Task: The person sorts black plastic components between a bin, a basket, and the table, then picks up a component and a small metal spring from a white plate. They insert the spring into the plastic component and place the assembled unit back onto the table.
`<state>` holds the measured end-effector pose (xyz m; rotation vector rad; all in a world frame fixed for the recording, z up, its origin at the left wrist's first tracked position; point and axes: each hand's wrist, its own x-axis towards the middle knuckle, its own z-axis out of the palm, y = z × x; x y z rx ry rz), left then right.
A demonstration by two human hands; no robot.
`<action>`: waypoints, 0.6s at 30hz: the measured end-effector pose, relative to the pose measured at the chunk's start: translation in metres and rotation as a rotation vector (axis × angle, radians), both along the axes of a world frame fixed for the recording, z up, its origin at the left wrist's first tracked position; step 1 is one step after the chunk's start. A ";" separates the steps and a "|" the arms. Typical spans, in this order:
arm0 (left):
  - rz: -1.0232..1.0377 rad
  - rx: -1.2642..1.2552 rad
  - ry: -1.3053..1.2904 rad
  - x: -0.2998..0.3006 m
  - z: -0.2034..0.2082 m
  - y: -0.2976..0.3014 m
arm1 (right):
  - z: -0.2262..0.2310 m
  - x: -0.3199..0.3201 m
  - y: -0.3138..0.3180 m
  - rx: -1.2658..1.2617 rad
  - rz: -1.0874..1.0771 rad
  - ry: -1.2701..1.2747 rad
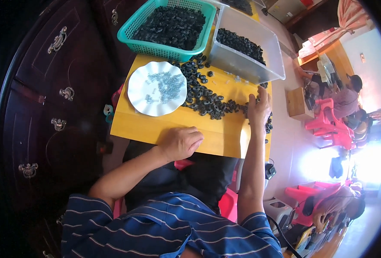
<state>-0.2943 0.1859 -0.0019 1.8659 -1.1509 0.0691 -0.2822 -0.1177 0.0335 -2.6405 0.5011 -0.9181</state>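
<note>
At the table's front edge rests my left hand (182, 143), its fingers curled closed; whatever may be inside is hidden. My right hand (260, 107) reaches to the table's right side, over small black plastic parts (207, 103) spread in a loose band. Its thumb and forefinger stand apart, and I see nothing held between them. A white plate with a wavy rim (135, 95) sits at the left of the table. On it lies a heap of small metal springs (167, 86).
The yellow table (132, 124) also bears a green basket (126, 36) and a clear plastic bin (270, 64), both holding black parts. Dark wooden drawers (44, 107) stand close at the left. Farther right, people sit near pink chairs (328, 122).
</note>
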 end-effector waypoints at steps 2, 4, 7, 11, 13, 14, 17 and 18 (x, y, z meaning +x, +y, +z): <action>0.008 0.012 0.005 -0.001 -0.002 0.001 | -0.008 0.007 -0.001 0.027 0.012 0.030; 0.015 0.023 0.005 0.000 -0.002 0.002 | -0.009 0.013 0.002 0.106 0.015 0.086; 0.011 0.022 0.021 0.001 -0.001 0.003 | -0.014 0.026 -0.002 0.021 0.027 0.094; 0.003 0.056 0.022 0.003 0.004 0.004 | -0.015 0.056 0.002 -0.026 0.032 0.161; 0.008 0.049 0.018 0.002 0.005 0.004 | -0.013 0.070 0.007 -0.002 0.013 0.201; 0.007 0.042 0.020 0.002 0.005 0.004 | -0.014 0.076 0.008 -0.020 -0.008 0.250; 0.005 0.033 0.021 0.002 0.002 0.004 | -0.018 0.086 0.010 -0.035 -0.046 0.304; 0.000 0.031 0.025 0.001 0.000 0.004 | -0.020 0.088 0.012 -0.032 -0.066 0.314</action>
